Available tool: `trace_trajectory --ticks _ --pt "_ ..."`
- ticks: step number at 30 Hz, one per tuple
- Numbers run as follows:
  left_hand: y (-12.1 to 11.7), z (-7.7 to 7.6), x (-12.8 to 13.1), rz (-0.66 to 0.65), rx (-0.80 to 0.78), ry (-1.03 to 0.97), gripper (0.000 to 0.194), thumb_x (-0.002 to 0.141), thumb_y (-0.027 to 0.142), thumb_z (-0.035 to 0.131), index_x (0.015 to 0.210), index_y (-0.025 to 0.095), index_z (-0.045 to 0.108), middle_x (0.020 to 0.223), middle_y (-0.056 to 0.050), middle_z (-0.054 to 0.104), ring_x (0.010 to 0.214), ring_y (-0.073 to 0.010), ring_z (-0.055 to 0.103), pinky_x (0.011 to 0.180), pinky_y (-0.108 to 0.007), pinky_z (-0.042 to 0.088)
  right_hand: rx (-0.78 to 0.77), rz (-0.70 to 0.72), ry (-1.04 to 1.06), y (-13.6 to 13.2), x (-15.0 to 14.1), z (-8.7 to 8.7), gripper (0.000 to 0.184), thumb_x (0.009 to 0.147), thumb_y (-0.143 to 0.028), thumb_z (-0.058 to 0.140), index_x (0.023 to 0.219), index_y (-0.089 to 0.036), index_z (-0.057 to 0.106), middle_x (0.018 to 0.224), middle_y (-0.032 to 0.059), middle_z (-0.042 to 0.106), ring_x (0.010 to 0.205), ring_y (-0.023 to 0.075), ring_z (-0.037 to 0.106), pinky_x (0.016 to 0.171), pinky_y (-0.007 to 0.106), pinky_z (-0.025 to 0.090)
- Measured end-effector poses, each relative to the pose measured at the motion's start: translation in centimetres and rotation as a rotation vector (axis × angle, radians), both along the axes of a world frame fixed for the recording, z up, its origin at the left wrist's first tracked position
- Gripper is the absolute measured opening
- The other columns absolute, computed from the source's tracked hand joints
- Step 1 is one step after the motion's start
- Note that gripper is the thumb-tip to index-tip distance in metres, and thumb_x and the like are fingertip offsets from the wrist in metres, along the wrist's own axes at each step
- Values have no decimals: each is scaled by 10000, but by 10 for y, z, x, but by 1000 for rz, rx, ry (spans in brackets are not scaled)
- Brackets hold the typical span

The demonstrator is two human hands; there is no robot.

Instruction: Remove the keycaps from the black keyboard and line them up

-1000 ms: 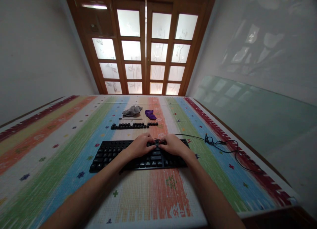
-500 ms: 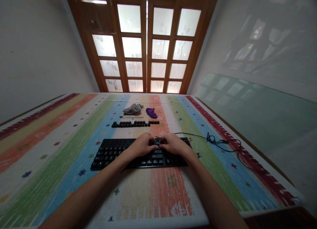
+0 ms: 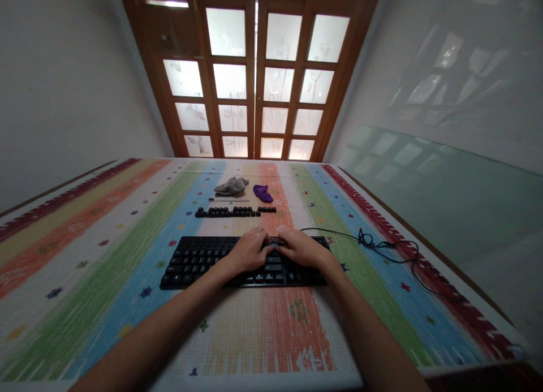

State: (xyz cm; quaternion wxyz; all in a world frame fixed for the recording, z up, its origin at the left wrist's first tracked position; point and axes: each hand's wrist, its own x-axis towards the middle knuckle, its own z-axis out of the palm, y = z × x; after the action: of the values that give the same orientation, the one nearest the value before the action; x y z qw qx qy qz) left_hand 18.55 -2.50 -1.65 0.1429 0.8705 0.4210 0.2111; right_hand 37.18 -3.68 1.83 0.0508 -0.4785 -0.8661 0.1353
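Observation:
A black keyboard (image 3: 199,259) lies across a striped, many-coloured mat (image 3: 106,267). Both my hands rest on its right half. My left hand (image 3: 248,250) and my right hand (image 3: 301,248) meet at the upper middle of the keys, fingers curled and pressed together around a small spot. What they pinch is hidden by the fingers. Beyond the keyboard lies a row of loose black keycaps (image 3: 233,212).
Further back are a thin pale stick (image 3: 229,199), a grey cloth (image 3: 231,185) and a purple cloth (image 3: 263,193). The keyboard's black cable (image 3: 382,246) coils off to the right. A wooden door (image 3: 254,69) with frosted panes stands behind. A glass panel (image 3: 445,199) leans along the right wall.
The camera has drifted slightly, shifting the scene right and down. Both hands stay together at the same spot on the keyboard, with only small finger movement.

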Motion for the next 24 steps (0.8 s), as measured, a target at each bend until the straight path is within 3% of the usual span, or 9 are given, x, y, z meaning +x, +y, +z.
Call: trace_trajectory --ticks 7,14,24 --pt "-4 -2 1 -5 64 25 61 883 214 525 829 186 532 891 -80 583 867 -236 553 792 -379 465 25 38 -15 0 1 -1 135 936 -226 533 930 -119 615 930 119 668 809 200 576 692 281 363" --pt "-4 -7 0 -31 73 -88 80 881 201 532 807 192 503 881 -73 571 880 -231 543 820 -382 458 54 80 24 -3 3 -3 112 938 -188 529 929 -121 618 910 109 661 817 198 575 711 285 379" --pt "-6 -5 0 -32 100 -39 80 899 199 513 821 190 506 900 -75 571 885 -232 533 818 -381 454 48 74 73 -2 6 -3 116 933 -194 529 908 -121 616 891 96 659 785 182 556 703 275 366"
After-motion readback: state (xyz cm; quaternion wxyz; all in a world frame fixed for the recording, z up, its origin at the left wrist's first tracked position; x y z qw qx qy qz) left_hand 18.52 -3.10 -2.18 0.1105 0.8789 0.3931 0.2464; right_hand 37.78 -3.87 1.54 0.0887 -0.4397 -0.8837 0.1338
